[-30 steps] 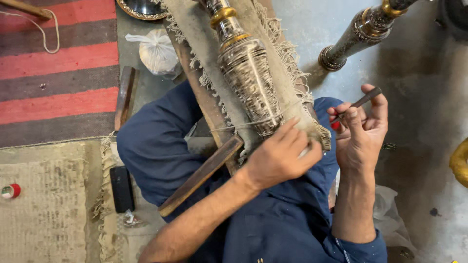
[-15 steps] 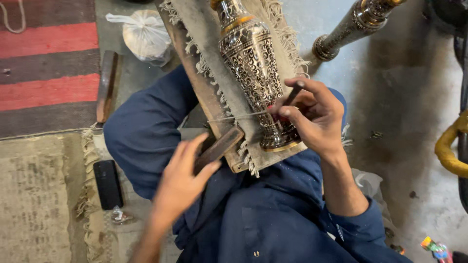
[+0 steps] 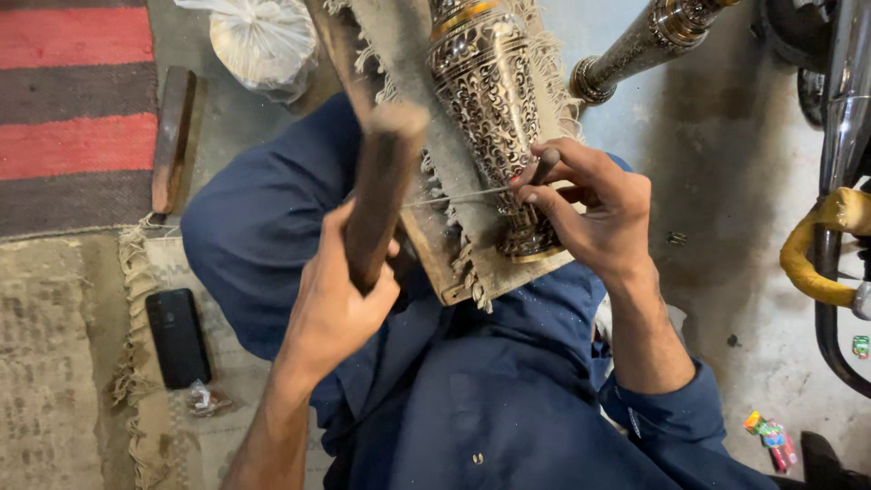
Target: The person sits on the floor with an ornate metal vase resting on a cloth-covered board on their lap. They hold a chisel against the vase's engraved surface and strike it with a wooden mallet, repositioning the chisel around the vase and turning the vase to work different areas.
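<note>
Bare grey floor (image 3: pixel 726 272) open right of the engraved vase (image 3: pixel 485 100), second metal piece (image 3: pixel 644 41) blocking upper right, plastic bag (image 3: pixel 263 41) and wooden block (image 3: pixel 172 136) crowding the left.

Silver metal vase (image 3: pixel 490 109) with dense dark scroll engraving and a gold band near its neck, beige fringed cloth (image 3: pixel 408 54) under it, dark brown wooden stick (image 3: pixel 376 195), navy blue clothing (image 3: pixel 454 381), red and grey striped rug (image 3: pixel 73 100) far left, black phone (image 3: pixel 178 338), yellow wrapped bar (image 3: pixel 817 249) on the right.
</note>
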